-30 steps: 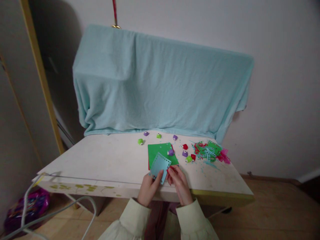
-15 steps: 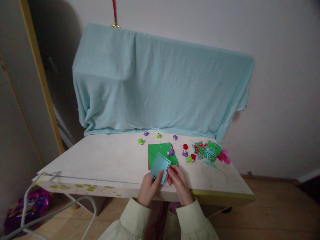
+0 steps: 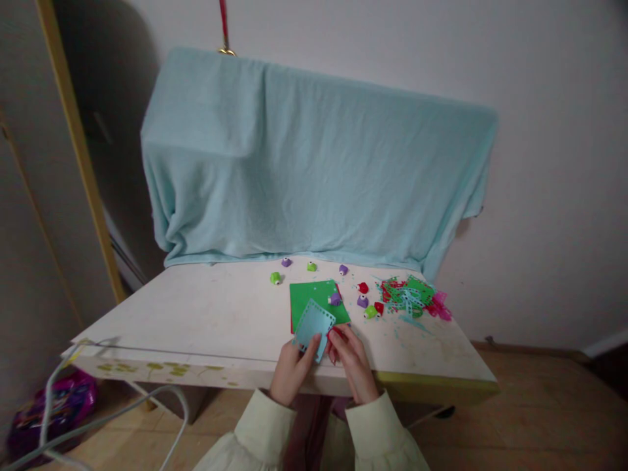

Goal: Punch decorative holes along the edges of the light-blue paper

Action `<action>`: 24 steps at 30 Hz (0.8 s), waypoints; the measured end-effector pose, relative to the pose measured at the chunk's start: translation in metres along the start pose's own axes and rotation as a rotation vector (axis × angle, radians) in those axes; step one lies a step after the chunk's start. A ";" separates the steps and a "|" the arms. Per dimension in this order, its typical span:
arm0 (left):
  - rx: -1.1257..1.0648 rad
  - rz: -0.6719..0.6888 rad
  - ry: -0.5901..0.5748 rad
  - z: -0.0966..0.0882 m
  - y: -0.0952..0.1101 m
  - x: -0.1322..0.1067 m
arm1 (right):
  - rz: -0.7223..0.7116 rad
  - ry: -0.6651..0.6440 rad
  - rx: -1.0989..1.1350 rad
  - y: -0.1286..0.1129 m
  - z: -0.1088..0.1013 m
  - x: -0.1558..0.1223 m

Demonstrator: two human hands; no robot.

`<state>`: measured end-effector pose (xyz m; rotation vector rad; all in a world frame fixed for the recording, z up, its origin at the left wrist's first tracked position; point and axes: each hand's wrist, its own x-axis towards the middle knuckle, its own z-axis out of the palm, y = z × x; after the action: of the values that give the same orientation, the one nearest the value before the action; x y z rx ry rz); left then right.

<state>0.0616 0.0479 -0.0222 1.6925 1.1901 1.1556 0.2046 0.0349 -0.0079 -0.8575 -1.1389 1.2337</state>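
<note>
My left hand (image 3: 291,371) pinches the near edge of a light blue paper square (image 3: 314,326) whose border is punched with small holes. My right hand (image 3: 352,361) is closed on a small red punch (image 3: 335,334) at the square's right edge. Both hands sit at the near edge of the white table (image 3: 206,320). Under the blue square lies a green sheet (image 3: 314,297) on top of a red one. A purple punch (image 3: 335,299) rests on the green sheet.
Several small green, purple and red punches (image 3: 276,278) are scattered behind the sheets. A heap of punched paper scraps (image 3: 412,296) lies at the right. A light blue towel (image 3: 314,157) drapes something at the back. Cables (image 3: 112,412) hang at the left.
</note>
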 end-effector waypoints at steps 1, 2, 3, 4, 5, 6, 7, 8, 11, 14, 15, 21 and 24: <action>0.000 -0.004 -0.001 0.000 0.000 0.000 | -0.003 0.001 0.002 0.000 0.000 0.000; -0.002 -0.009 -0.003 0.000 0.000 0.000 | -0.004 -0.001 0.008 0.000 0.000 0.000; -0.003 -0.015 -0.006 0.000 0.000 0.000 | -0.003 -0.003 0.015 0.001 -0.001 0.001; -0.005 -0.020 -0.007 0.000 0.000 0.000 | -0.001 -0.005 0.021 0.001 -0.001 0.001; -0.008 -0.022 -0.007 0.000 0.001 -0.001 | 0.002 -0.007 0.026 0.001 -0.001 0.001; -0.012 -0.020 -0.005 -0.001 0.001 -0.001 | 0.006 -0.008 0.028 0.000 -0.001 0.000; -0.016 -0.016 -0.002 -0.001 0.002 -0.001 | 0.009 -0.007 0.029 0.000 -0.001 0.000; -0.019 -0.012 0.001 -0.001 0.002 0.000 | 0.010 -0.004 0.028 0.000 -0.001 0.000; -0.024 -0.005 -0.003 -0.001 0.003 0.000 | 0.008 -0.002 0.032 -0.001 -0.001 -0.001; -0.030 -0.009 -0.007 -0.001 0.002 0.000 | 0.010 -0.009 0.034 -0.001 0.000 -0.001; -0.031 -0.008 -0.004 -0.001 0.002 0.000 | 0.010 -0.011 0.031 -0.001 -0.001 -0.001; -0.021 -0.007 -0.002 -0.002 0.006 -0.001 | 0.012 -0.013 0.007 0.000 -0.001 -0.002; -0.027 -0.016 -0.011 -0.002 0.006 -0.001 | 0.012 -0.009 -0.012 0.000 -0.001 -0.002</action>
<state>0.0612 0.0452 -0.0168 1.6641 1.1739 1.1472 0.2056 0.0333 -0.0088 -0.8700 -1.1502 1.2430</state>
